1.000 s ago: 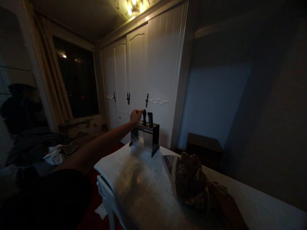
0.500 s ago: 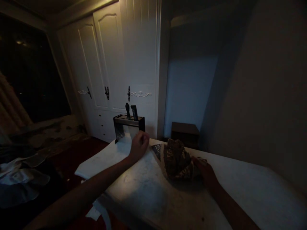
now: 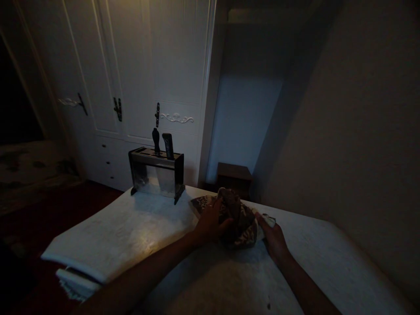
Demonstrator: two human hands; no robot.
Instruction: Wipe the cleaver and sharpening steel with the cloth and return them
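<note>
A bunched brown patterned cloth (image 3: 241, 218) with pale designs lies on the white table. My left hand (image 3: 210, 223) rests against its left side, fingers stretched over the fabric and thumb apart. At the cloth's right end, my right hand (image 3: 274, 241) is closed on a pale-edged part of it, thumb on top. Whether anything is wrapped inside the folds cannot be seen. Behind and to the left stands a knife block (image 3: 155, 158) with dark ends and a see-through front. Two black handles (image 3: 168, 145) stick up from its top.
The white table (image 3: 131, 236) has an angled left edge above a dark red floor (image 3: 95, 194). White wardrobe doors (image 3: 177, 78) rise behind it. A brown box-like piece of furniture (image 3: 234, 170) stands beyond the far edge, and a wall (image 3: 344, 131) bounds the right.
My left hand has moved right, from a closed fist near the knife block onto the cloth, and its fingers have spread. My right hand keeps its hold. The view has shifted rightward and down.
</note>
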